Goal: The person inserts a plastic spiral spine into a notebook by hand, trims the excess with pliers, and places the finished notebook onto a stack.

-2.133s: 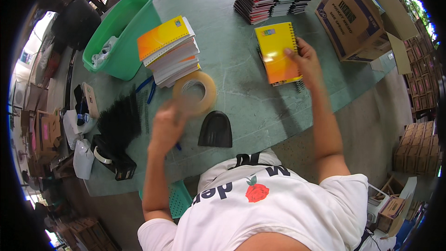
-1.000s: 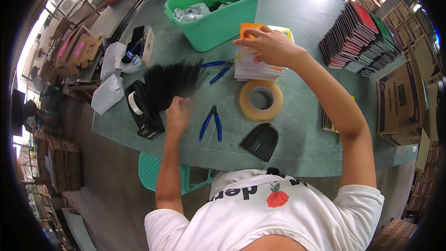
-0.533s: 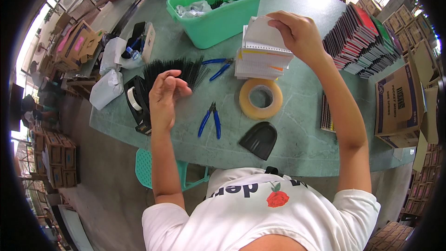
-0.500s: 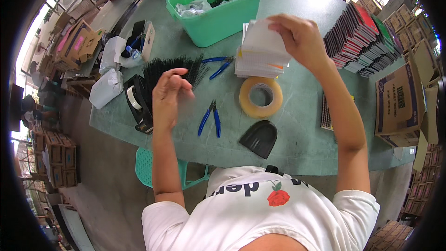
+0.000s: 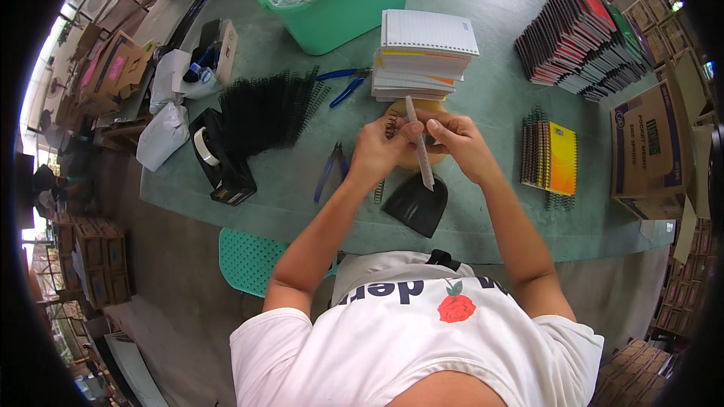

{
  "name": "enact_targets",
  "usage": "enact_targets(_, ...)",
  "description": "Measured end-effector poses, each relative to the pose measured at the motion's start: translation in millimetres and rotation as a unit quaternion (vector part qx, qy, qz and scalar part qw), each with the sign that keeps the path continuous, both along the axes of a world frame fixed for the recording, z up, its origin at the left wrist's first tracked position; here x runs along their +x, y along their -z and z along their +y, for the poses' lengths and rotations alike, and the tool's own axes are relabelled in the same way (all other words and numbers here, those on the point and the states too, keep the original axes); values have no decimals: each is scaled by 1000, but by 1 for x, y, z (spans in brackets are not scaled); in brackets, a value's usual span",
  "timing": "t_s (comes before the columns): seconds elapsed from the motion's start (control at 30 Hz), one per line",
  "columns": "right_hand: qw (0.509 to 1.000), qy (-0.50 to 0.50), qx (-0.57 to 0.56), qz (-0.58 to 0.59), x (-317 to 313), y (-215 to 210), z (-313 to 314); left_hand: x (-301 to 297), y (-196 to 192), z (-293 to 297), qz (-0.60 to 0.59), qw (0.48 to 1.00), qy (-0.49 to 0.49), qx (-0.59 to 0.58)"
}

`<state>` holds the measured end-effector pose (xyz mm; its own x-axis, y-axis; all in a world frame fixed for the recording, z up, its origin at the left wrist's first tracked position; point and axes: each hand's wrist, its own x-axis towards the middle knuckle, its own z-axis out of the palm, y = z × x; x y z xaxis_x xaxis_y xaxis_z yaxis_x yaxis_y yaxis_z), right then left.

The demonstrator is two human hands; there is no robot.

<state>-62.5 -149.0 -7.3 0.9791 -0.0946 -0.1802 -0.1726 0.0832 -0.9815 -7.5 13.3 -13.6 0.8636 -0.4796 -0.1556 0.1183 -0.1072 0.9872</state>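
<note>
Over the near middle of the table, my left hand (image 5: 377,148) is closed round a dark spiral binding coil (image 5: 378,194), whose ends show above and below the fingers. My right hand (image 5: 464,149) pinches a thin pad of paper (image 5: 426,169), seen nearly edge-on, with my left thumb against it. Beneath the hands lies a roll of tape (image 5: 407,160), mostly covered. Just beyond stands a stack of hole-punched paper pads (image 5: 428,30). A dark rounded scoop-like piece (image 5: 418,207) lies nearest me. Blue-handled cutters (image 5: 326,177) rest left of my left hand.
A pile of black coils (image 5: 264,109) and a tape dispenser (image 5: 215,154) lie left, near more blue cutters (image 5: 348,87). A green bin (image 5: 339,15) stands behind. To the right are spiral notebooks (image 5: 562,158), stacked notebooks (image 5: 573,41) and a cardboard box (image 5: 648,147).
My right hand has come from the paper stack toward me with a pad. My left hand has moved right from the coil pile, holding a coil. Both hands now meet above the tape roll.
</note>
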Motion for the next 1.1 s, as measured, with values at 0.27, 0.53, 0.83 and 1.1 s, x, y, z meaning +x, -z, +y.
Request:
enact_targets(0.27, 999, -22, 40, 14, -3, 1, 1, 8, -2, 1, 109, 994, 26, -11)
enact_targets(0.53, 997, -20, 66, 26, 1, 9, -2, 8, 9, 4, 125, 992, 31, -11)
enact_targets(0.83, 996, -24, 82, 25, 9, 16, -4, 10, 9, 8, 131, 991, 32, -8)
enact_targets(1.1, 993, -41, 97, 47, 11, 12, -6, 8, 10, 9, 137, 990, 27, -15)
